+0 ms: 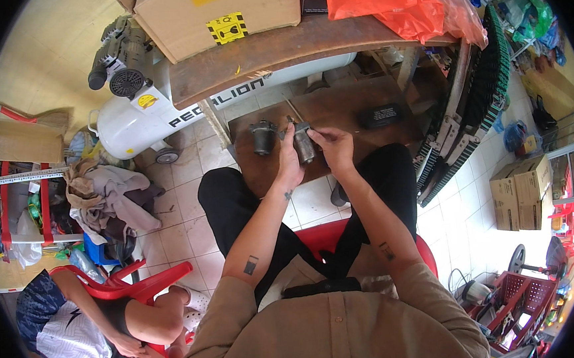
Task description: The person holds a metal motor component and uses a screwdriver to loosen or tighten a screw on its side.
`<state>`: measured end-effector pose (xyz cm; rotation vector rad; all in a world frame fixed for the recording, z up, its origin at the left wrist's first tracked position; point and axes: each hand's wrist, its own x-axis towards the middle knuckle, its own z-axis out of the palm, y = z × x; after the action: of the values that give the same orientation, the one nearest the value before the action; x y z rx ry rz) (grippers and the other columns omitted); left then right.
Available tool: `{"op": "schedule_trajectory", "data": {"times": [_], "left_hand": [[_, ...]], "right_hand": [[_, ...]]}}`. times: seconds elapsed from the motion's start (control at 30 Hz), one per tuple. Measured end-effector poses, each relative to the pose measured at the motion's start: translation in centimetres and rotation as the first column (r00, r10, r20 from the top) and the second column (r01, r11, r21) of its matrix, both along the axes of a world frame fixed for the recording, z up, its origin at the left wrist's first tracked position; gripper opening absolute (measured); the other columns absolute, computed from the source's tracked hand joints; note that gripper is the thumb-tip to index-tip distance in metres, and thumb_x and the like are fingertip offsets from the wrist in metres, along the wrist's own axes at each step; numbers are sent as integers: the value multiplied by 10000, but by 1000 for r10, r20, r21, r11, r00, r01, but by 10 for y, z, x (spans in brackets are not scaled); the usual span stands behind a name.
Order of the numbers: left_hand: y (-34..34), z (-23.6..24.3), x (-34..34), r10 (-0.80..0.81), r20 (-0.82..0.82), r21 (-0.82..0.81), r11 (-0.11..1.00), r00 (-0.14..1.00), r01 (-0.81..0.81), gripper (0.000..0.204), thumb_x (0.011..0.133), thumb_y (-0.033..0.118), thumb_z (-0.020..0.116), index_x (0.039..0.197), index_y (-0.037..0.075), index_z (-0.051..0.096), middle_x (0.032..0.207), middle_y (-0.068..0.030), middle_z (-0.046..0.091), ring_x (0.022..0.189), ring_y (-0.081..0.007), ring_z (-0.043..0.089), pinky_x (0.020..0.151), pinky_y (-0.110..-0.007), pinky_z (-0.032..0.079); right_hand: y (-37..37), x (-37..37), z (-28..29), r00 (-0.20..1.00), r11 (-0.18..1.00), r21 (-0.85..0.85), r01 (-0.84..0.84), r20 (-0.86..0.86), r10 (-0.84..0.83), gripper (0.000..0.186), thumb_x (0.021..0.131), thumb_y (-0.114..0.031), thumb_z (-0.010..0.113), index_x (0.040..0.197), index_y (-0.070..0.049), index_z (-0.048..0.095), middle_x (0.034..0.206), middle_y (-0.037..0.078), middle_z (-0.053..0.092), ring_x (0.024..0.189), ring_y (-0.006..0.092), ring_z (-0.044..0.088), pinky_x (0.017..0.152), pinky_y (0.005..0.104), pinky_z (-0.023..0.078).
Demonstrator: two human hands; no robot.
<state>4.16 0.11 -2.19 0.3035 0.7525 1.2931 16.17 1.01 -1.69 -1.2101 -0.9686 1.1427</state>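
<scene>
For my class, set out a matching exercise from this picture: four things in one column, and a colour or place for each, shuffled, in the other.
Things
1. Metal cylinder
2. Dark cup-shaped part
3. Large tank
4. Plastic bag

Colours and places
A. Orange-red
B. On the low brown table, to the left of both hands
C. White, with a wheel beneath
D. Between the left hand and the right hand

Right pairs: 1-D, 2-B, 3-C, 4-A
</scene>
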Motion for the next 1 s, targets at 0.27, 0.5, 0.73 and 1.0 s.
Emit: {"op": "schedule_trajectory", "data": {"times": [0.27,0.5,0.73,1.0], "left_hand": [[-2,2,0,43,-44,30,999,998,-42,338,971,485,570,1121,184,598,1009,22,651,934,-113,618,849,-300,485],[-4,-1,3,86,-77,19,996,993,-85,334,964,484,581,1140,201,589,1045,24,635,976,-116,604,882,-306,472],[-4,6,3,83,-23,-5,997,996,-83,347,965,487,578,1129,181,600,1031,22,647,959,-120,612,877,-305,480],[-2,3,4,99,-18,2,995,995,-99,351,962,483,582,1128,173,602,1013,16,658,945,-123,623,876,-305,483]], "right_hand": [[-8,-9,12,931,999,23,43,361,-49,284,868,-232,758,922,44,720,777,145,707,671,181,650,655,314,511],[-13,-13,21,790,995,96,40,606,-91,290,925,-253,665,967,30,717,894,178,695,844,346,675,765,402,517],[-2,-5,-1,949,997,10,-73,307,66,320,897,-260,718,1009,39,709,835,154,714,747,208,670,714,319,517],[-5,-12,0,982,998,55,3,186,-13,304,895,-250,732,899,50,681,779,100,706,697,155,642,668,299,508]]}}
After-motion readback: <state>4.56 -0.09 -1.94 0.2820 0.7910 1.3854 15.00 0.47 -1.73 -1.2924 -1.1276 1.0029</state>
